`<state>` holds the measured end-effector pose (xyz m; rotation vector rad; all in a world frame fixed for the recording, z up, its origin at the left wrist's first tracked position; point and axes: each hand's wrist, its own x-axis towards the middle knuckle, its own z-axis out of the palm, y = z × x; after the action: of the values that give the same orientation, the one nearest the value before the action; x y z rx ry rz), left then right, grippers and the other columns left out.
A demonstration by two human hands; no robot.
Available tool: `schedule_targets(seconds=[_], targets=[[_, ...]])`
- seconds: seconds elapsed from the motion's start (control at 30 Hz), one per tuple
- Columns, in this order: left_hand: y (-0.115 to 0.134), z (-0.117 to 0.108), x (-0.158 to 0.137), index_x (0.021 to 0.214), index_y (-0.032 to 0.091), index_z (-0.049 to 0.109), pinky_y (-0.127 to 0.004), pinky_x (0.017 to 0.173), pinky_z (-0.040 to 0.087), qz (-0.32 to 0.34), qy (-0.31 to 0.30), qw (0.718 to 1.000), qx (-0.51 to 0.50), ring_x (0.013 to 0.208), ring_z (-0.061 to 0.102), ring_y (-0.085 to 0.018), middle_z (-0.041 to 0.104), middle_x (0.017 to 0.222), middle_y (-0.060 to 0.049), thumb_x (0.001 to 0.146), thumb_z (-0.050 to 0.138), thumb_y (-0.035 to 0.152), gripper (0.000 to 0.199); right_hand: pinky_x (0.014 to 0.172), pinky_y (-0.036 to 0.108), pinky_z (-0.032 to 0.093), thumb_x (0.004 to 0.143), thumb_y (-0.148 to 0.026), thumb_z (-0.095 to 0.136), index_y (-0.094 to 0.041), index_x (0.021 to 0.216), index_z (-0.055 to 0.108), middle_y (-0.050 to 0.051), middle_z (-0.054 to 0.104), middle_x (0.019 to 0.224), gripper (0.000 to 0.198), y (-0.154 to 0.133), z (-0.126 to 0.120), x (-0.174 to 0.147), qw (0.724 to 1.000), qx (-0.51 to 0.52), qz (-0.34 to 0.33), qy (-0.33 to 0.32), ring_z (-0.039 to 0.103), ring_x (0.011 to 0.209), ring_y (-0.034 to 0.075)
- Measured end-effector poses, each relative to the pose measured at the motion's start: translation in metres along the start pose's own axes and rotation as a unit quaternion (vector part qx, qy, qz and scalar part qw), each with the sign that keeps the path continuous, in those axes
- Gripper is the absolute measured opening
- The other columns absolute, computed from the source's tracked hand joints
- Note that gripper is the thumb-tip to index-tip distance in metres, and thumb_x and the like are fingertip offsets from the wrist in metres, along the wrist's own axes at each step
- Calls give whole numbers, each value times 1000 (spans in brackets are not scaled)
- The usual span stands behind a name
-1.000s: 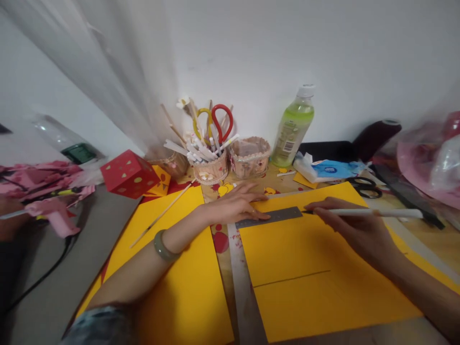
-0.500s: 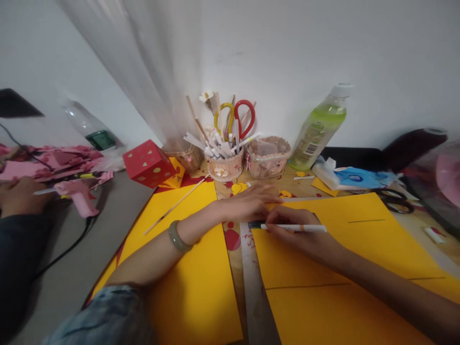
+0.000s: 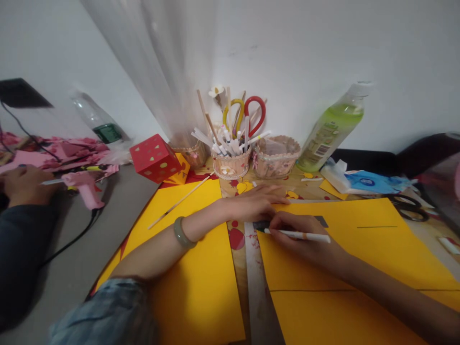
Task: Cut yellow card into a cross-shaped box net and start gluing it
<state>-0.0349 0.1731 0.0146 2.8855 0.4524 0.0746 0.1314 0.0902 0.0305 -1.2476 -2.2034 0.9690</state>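
Observation:
My right hand (image 3: 305, 235) grips a white marker (image 3: 305, 236) with an orange band, its dark tip pointing left. Beneath both hands lies a flat dark grey strip (image 3: 322, 221), mostly covered, on the right yellow sheet (image 3: 309, 314). Thin dark lines run across this sheet. My left hand (image 3: 251, 203) rests flat beside the right one, fingers stretched out over the sheet's upper left corner and the strip. A green bangle circles the left wrist. Under the left forearm is another yellow sheet (image 3: 201, 292), with a thin stick (image 3: 181, 201) on it.
Behind stand a pen cup (image 3: 230, 165) with markers and scissors, a basket (image 3: 276, 160), a red box (image 3: 156, 158) and a green drink bottle (image 3: 328, 129). Black-handled scissors (image 3: 409, 208) and a wipes pack (image 3: 370, 181) lie right. Another person's hand (image 3: 30, 184) is left, near a pink glue gun (image 3: 84, 187).
The view has swung slightly left. My right hand and the marker have shifted a little, with the marker's back end lower. More of the grey strip shows beyond the right hand.

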Motion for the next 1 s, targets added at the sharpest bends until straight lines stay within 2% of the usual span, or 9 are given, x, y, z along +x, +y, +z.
schedule_targets(seconds=[0.33, 0.5, 0.6, 0.8, 1.0], targets=[[2, -3, -1, 98, 25, 71, -50, 109, 20, 7, 3, 1000, -15, 138, 23, -29, 45, 141, -6, 89, 47, 24, 26, 50, 26, 40, 79, -23, 47, -20, 67, 55, 1, 60, 60, 15, 2, -5, -5, 1000, -11, 20, -2, 55, 55, 16], [4, -5, -1, 111, 29, 66, -49, 109, 20, 30, 2, 1000, -2, 138, 24, -26, 45, 142, -7, 92, 42, 29, 30, 51, 27, 41, 78, -25, 48, -20, 66, 57, 2, 62, 61, 16, 7, -14, -12, 998, -22, 45, 22, 56, 56, 17], [4, -6, -2, 117, 33, 62, -50, 109, 20, 23, 6, 1000, 6, 139, 19, -29, 44, 142, -6, 93, 40, 31, 32, 50, 26, 41, 79, -27, 48, -20, 66, 56, 1, 62, 60, 17, 12, -20, -18, 998, -21, 59, 33, 55, 55, 16], [6, -7, -3, 120, 33, 59, -46, 109, 22, 8, 10, 1000, -4, 140, 17, -29, 45, 141, -6, 93, 41, 31, 33, 48, 26, 40, 79, -33, 49, -21, 66, 55, 0, 60, 59, 19, 24, -31, -33, 994, -13, 91, 62, 54, 53, 16], [5, -5, -4, 120, 33, 59, -48, 109, 21, 18, 10, 1000, 4, 139, 20, -28, 45, 141, -8, 93, 40, 27, 34, 50, 27, 40, 76, -40, 54, -20, 67, 58, 2, 62, 62, 22, 34, -41, -45, 987, -11, 131, 95, 54, 55, 17]])
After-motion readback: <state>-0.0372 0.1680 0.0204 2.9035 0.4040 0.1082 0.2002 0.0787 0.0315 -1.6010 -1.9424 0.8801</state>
